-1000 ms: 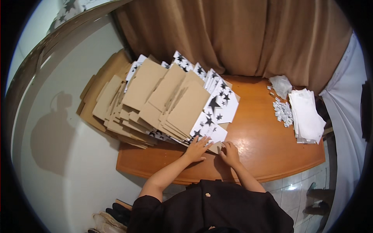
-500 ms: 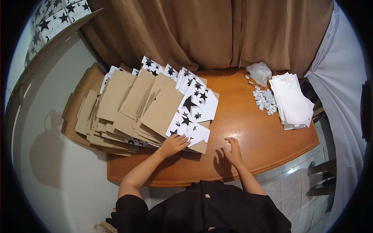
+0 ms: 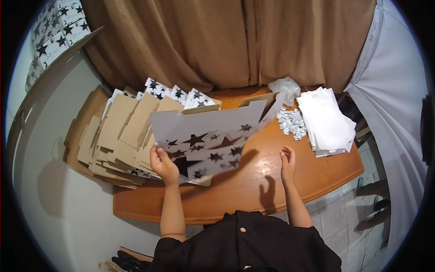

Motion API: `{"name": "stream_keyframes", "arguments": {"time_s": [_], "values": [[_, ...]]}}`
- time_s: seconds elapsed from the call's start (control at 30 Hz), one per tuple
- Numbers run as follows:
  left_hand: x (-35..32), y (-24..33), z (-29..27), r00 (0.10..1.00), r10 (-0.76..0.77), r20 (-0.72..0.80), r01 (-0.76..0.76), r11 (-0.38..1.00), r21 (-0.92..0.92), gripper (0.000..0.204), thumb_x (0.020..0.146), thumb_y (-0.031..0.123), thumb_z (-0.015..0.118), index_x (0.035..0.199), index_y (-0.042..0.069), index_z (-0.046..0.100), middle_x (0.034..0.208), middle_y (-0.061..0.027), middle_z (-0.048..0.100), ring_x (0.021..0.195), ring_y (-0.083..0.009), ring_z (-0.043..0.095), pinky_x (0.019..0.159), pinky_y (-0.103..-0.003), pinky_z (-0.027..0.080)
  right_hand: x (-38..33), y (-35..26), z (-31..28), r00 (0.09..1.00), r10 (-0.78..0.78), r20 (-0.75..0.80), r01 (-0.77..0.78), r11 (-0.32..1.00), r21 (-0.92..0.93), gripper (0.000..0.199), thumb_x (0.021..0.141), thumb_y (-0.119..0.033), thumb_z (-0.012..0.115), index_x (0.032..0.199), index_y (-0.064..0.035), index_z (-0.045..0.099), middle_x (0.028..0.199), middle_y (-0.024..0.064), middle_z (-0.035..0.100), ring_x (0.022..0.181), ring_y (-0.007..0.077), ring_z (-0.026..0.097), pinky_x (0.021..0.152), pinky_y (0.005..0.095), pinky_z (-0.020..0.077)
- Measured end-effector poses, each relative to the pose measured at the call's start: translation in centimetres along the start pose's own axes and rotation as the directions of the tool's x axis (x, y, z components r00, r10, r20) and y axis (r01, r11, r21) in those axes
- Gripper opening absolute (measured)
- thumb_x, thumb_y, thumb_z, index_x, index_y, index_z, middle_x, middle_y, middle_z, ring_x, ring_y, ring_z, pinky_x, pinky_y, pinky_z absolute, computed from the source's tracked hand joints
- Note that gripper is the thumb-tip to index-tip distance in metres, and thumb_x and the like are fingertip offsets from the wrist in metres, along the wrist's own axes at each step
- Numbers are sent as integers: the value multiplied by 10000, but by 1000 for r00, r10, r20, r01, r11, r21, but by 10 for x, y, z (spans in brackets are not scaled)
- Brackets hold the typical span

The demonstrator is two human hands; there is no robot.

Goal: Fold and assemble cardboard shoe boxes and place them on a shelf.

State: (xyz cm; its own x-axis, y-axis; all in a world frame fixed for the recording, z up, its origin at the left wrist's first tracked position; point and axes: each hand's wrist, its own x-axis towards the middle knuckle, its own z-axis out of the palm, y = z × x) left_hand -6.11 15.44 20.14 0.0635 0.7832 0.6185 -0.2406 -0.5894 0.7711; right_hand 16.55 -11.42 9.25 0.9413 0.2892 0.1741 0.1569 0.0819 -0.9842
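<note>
A flat cardboard box blank, white with black stars, is raised at a tilt above the table. My left hand is closed on its left edge, with the thumb on the printed face and the other fingers partly hidden. My right hand hovers over the table to the right of the blank, holding nothing, its fingers loosely bent and apart. To the left lies a slanted stack of brown-backed box blanks, several showing star-printed sides at the back.
On the right of the wooden table are a pile of white sheets, a heap of small silvery pieces and a clear plastic bag. Brown curtains hang behind. Star-printed boxes sit on a shelf at upper left.
My left hand has lifted a star-printed blank off the stack and tilted it up. My right hand has moved slightly right and stays empty. The whole view has shifted a little.
</note>
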Motion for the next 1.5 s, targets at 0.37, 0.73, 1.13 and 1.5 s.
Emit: {"name": "stream_keyframes", "arguments": {"time_s": [0.37, 0.73, 1.13, 1.5], "values": [[-35, -8, 73, 877, -398, 271, 481, 717, -504, 202, 963, 196, 433, 1016, 20, 517, 926, -31, 560, 864, -125, 497, 821, -280, 379, 33, -38, -86, 966, 206, -157, -111, 878, 466, 569, 933, -514, 338, 1337, -114, 371, 1339, 36, 410, 1187, 186, 388, 974, 387, 282], [-90, -53, 79, 597, -471, 650, 801, 400, -446, 404, 964, 318, 315, 1119, 0, 510, 1403, -89, 331, 1257, -209, 375, 1058, -362, 291, 3, 10, -96, 967, 83, -242, 109, 721, 684, 259, 943, -264, 378, 839, -64, 506, 941, 79, 548, 993, 188, 515, 945, 358, 381], [-130, -111, 29, 259, -608, 751, 965, 120, -235, 503, 867, 367, 566, 1247, 52, 475, 1123, -94, 576, 1004, -226, 588, 800, -377, 521, 7, 60, -79, 915, 360, -184, -305, 914, 269, 308, 915, -332, 472, 1015, -48, 535, 855, 60, 549, 794, 147, 558, 722, 269, 465], [-180, -154, 15, 200, -534, 822, 979, 129, -155, 456, 836, 329, 636, 1198, 76, 521, 1012, -82, 615, 839, -183, 632, 691, -314, 553, -6, 54, -75, 784, 617, -65, -571, 759, 311, 477, 922, -475, 421, 1133, -65, 543, 737, 42, 482, 542, 129, 515, 436, 254, 408]]}}
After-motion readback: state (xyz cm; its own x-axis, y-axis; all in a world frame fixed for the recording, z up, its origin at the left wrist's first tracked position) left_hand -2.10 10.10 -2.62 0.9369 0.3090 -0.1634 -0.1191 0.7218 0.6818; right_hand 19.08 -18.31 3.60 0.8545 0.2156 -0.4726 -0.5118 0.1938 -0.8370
